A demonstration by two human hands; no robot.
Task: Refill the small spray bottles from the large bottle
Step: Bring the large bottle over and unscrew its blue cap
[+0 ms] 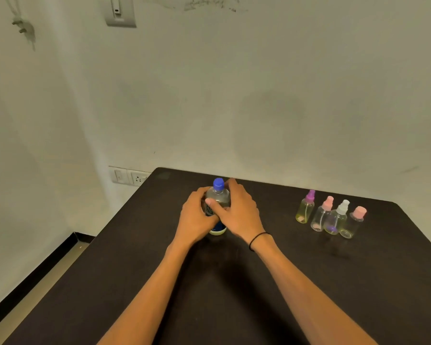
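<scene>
The large clear bottle with a blue cap stands upright on the dark table, cap on. My left hand wraps its left side and my right hand wraps its right side, thumb across the label; both hide most of the body. Several small spray bottles stand in a row at the right: one with a purple top, one with a pink sprayer, one with a white sprayer, and one with a pink cap. All are apart from my hands.
The table's back edge meets a pale wall. A wall socket plate sits just left of the table's far corner. The table's left edge drops to the floor.
</scene>
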